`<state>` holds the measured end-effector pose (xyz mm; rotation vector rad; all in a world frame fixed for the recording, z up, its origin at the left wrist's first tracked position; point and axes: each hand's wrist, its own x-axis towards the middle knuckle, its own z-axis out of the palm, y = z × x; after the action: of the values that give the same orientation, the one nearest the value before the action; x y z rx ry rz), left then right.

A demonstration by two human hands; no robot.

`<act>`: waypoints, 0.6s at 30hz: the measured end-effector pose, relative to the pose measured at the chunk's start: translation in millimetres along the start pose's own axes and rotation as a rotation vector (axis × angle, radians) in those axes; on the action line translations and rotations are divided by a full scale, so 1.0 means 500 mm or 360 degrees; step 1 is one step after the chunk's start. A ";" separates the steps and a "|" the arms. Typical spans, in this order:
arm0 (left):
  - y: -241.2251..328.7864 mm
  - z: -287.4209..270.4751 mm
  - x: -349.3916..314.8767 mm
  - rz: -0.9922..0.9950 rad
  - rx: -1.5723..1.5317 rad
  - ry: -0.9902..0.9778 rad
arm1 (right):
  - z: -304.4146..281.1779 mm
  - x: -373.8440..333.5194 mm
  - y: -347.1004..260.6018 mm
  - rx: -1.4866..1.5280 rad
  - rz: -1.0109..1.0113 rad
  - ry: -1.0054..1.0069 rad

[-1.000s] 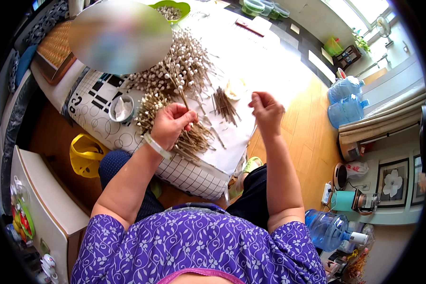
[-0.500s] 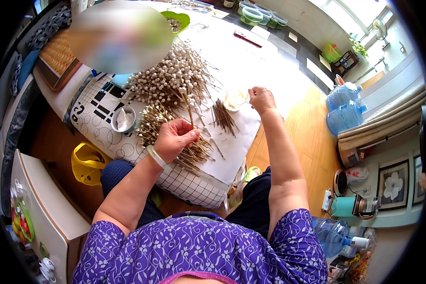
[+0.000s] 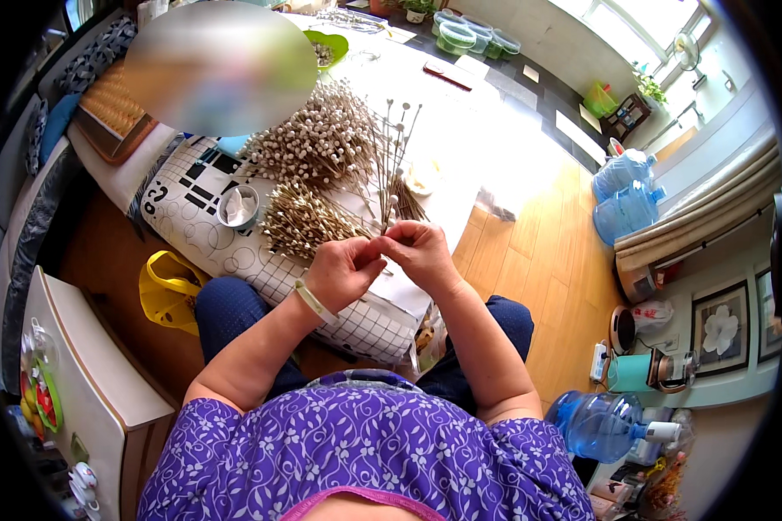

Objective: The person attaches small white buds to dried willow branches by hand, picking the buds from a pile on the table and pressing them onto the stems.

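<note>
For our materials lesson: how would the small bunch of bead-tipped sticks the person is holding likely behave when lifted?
The bunch of bead-tipped sticks, pinched between left hand and right hand, stands straight, so probably stiff. The thin stems suggest lightness and easy snapping. Fanned tips hint loose sticks could slip apart.

- A small round bowl (image 3: pixel 239 207) with crumpled white stuff inside sits on the patterned cloth (image 3: pixel 182 204) that covers the desk.
- A green bowl (image 3: pixel 328 48) stands at the far end of the desk, near a red flat tool (image 3: pixel 448 75).
- A yellow bag (image 3: pixel 169 288) lies on the wooden floor (image 3: pixel 547 269) beside the desk.
- Two blue water jugs (image 3: pixel 626 191) stand by the curtain (image 3: pixel 695 204); a third one (image 3: pixel 604 425) lies low on the right.
- A teal kettle (image 3: pixel 627 372) sits next to a power strip (image 3: pixel 597 363).
- A framed flower picture (image 3: pixel 723 330) leans by the wall.
- Green lidded tubs (image 3: pixel 465 26) are stacked on the far floor.
- A white cabinet (image 3: pixel 87 382) stands on the left.
</note>
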<state>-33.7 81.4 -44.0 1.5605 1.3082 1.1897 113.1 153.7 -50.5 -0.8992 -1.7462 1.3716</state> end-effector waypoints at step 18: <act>-0.009 0.062 -0.074 -0.0704 -0.1585 -0.0385 | -0.027 -0.060 0.004 0.1107 0.0152 -0.0451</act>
<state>-6.6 45.9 -63.2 0.6169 0.6493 1.0575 139.7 134.6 -54.0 -0.4140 -1.2603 2.0610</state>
